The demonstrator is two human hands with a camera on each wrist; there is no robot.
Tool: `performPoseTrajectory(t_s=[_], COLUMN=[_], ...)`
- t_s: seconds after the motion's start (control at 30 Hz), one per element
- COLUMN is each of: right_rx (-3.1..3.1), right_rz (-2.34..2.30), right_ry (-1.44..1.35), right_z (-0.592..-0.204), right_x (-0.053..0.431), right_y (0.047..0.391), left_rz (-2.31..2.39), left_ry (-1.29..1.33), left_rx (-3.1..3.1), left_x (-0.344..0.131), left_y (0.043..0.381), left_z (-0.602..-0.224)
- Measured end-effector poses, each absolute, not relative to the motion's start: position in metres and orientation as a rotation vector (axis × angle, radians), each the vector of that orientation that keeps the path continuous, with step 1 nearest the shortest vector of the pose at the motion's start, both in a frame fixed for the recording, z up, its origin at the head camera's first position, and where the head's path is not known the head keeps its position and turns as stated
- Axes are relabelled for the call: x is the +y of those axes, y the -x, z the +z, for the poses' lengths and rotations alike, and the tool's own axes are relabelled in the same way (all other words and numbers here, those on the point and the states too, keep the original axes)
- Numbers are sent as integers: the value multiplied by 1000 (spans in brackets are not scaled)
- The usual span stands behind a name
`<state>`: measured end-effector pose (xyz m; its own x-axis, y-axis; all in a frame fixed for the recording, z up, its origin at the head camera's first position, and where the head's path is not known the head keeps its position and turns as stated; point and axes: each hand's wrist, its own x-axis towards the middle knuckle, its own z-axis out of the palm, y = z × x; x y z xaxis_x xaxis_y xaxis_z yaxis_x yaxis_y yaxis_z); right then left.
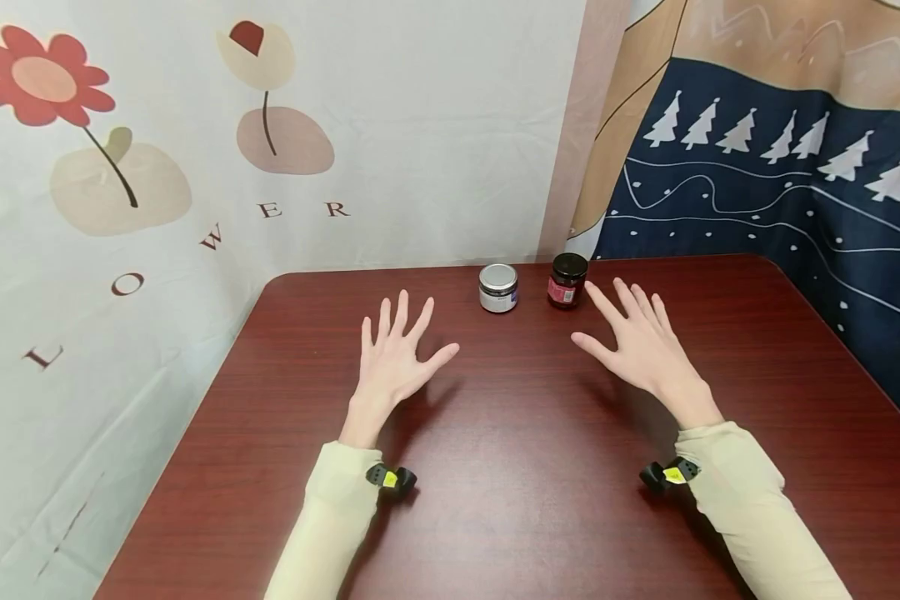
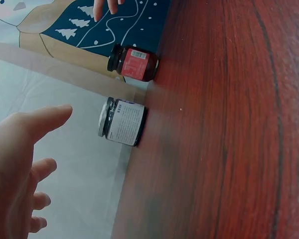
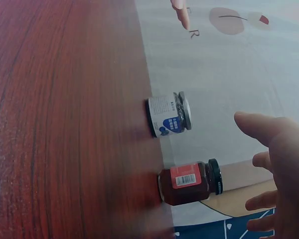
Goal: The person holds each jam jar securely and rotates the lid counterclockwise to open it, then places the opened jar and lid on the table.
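Two jars stand upright, side by side with a small gap, near the back edge of the table. The left jar has a silver lid and a white label with a blue patch, seen in the right wrist view. Its neighbour, a dark jar, has a black lid and a red label with a barcode. My left hand is in front and to the left of the silver-lidded jar, fingers spread, holding nothing. Fingers extended and holding nothing, my right hand is in front and to the right of the black-lidded jar.
The dark red wooden table has rounded back corners. Behind it hangs a pale cloth with flowers and letters. A navy cloth with white trees hangs at the right. Each sleeve bears a small black wrist camera.
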<state>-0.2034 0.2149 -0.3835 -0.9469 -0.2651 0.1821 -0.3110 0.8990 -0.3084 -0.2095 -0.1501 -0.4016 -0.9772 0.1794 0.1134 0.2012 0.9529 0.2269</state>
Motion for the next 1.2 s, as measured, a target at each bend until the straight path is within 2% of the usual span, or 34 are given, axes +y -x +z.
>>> performPoseTrajectory(t_s=[1.2], right_rx=[-2742], right_rz=[613], right_ry=[-514], right_z=[-388], right_x=[194], right_y=[222], left_rz=[-542], left_ry=[303], left_rx=[-2952], left_x=[-132], left_y=[229], left_z=[-406])
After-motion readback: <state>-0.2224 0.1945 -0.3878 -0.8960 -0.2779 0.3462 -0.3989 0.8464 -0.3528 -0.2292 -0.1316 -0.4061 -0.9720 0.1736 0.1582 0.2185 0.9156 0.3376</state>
